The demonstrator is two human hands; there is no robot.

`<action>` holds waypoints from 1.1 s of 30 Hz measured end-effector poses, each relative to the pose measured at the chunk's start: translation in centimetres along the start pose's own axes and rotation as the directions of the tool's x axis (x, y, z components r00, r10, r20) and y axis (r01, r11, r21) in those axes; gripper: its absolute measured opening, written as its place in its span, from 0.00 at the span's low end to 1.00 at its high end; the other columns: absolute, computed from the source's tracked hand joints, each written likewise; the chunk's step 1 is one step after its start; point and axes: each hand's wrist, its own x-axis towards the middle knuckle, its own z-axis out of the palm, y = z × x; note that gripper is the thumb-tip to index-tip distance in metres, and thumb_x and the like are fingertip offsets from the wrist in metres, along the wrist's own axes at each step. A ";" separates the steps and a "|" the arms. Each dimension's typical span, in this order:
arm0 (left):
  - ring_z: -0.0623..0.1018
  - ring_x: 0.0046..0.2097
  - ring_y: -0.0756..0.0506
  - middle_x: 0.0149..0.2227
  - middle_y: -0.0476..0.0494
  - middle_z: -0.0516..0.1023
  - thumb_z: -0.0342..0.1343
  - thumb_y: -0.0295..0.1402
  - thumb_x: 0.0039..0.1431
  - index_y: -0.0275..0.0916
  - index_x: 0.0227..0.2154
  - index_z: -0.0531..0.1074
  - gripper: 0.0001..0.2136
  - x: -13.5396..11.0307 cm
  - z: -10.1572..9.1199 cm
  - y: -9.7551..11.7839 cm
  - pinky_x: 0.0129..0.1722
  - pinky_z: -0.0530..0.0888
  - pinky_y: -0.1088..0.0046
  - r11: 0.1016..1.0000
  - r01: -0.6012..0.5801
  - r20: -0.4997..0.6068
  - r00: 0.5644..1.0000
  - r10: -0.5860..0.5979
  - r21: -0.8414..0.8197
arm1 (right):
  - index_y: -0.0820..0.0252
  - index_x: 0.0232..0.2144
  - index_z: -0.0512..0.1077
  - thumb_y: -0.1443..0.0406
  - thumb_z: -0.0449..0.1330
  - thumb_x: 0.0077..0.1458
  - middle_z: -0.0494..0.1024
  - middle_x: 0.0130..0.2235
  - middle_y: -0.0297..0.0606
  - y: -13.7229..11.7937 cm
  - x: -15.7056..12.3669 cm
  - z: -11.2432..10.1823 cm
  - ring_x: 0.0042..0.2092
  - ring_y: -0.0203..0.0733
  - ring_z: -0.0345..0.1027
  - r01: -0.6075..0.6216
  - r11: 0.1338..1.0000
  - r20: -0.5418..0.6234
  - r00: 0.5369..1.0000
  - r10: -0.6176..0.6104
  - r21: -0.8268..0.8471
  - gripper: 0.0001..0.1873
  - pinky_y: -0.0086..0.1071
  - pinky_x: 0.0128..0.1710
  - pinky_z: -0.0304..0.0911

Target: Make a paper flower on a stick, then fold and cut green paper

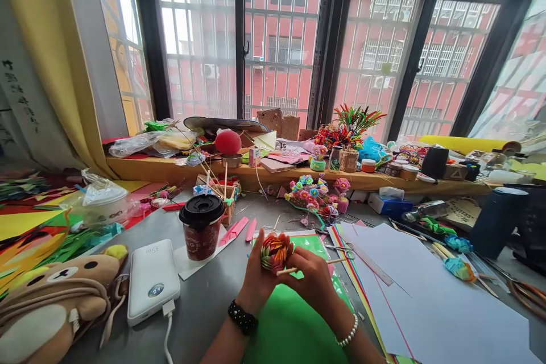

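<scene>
Head view: both hands meet low in the middle of the grey table [213, 307], above a bright green paper sheet [290, 324]. The left hand [256, 281] cups a folded paper flower of red, orange and yellow-green petals [276, 251], its fingers curled and pressed against the bloom's side. The right hand [313, 278] pinches a thin wooden stick [336, 261] that runs sideways under the flower, fingertips closed on it just beside the petals.

The likeliest trouble, as I judge it, is crushing: the petals are light folded paper, and a firmer squeeze from the left fingers could flatten or unfold them. The stick could also slip or snap if it is twisted against the bloom. A dark-lidded paper coffee cup [201, 233] stands near the left hand, beside a white power bank [152, 281]; a careless elbow could tip it toward the paper.

The flower is round and layered, petals fanned in tight overlapping rows, red outside and paler toward the centre, its face turned up and away from the camera.
</scene>
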 end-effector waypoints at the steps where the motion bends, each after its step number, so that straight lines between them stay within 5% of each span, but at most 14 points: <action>1: 0.75 0.28 0.47 0.25 0.43 0.74 0.53 0.39 0.51 0.33 0.24 0.67 0.12 0.1 0.1 0.1 0.28 0.73 0.72 0.999 0.014 0.002 1.000 -0.014 -0.038 | 0.60 0.18 0.67 0.51 0.53 0.49 0.68 0.20 0.33 0.0 0.0 0.0 0.23 0.34 0.61 0.018 1.000 -0.005 1.000 -0.018 0.010 0.20 0.26 0.21 0.51; 8: 0.75 0.27 0.49 0.23 0.45 0.72 0.48 0.27 0.53 0.32 0.23 0.68 0.07 0.9 -0.4 -0.5 0.26 0.72 0.77 0.996 0.012 0.090 0.996 -0.004 -0.085 | 0.61 0.12 0.65 0.51 0.46 0.54 0.64 0.15 0.33 0.4 -0.2 0.4 0.18 0.33 0.56 0.064 0.996 -0.106 0.992 -0.071 -0.064 0.27 0.27 0.18 0.46; 17: 0.74 0.27 0.52 0.22 0.47 0.71 0.52 0.28 0.50 0.33 0.22 0.69 0.05 0.8 -0.6 -1.5 0.28 0.72 0.80 0.984 -0.034 0.140 0.988 0.059 -0.176 | 0.61 0.13 0.64 0.55 0.43 0.57 0.65 0.15 0.34 0.7 -0.6 1.4 0.18 0.32 0.56 0.078 0.986 -0.175 0.979 -0.104 -0.150 0.27 0.27 0.18 0.45; 21: 0.76 0.29 0.50 0.26 0.45 0.74 0.50 0.27 0.51 0.33 0.24 0.70 0.05 0.9 -0.8 -1.2 0.22 0.71 0.82 0.988 -0.008 0.086 0.996 0.022 -0.155 | 0.61 0.13 0.64 0.57 0.42 0.58 0.66 0.16 0.35 0.6 -0.8 1.6 0.18 0.33 0.57 0.073 0.981 -0.168 0.980 -0.104 -0.181 0.26 0.28 0.18 0.46; 25: 0.76 0.34 0.47 0.31 0.46 0.76 0.50 0.24 0.52 0.36 0.27 0.70 0.05 0.8 -0.5 -0.8 0.29 0.73 0.75 0.988 -0.095 -0.019 0.995 0.094 -0.125 | 0.61 0.15 0.65 0.56 0.44 0.57 0.67 0.17 0.36 0.6 -0.7 1.4 0.19 0.34 0.58 0.132 0.978 -0.122 0.981 -0.152 -0.163 0.25 0.28 0.18 0.45; 33: 0.73 0.26 0.52 0.21 0.52 0.69 0.58 0.34 0.47 0.36 0.17 0.65 0.10 0.6 -0.5 -1.3 0.29 0.72 0.78 0.989 -0.100 0.194 0.974 0.119 -0.107 | 0.61 0.14 0.66 0.59 0.43 0.58 0.67 0.16 0.36 0.4 -0.7 1.2 0.19 0.34 0.58 0.147 0.976 -0.151 0.974 -0.171 -0.159 0.26 0.29 0.18 0.47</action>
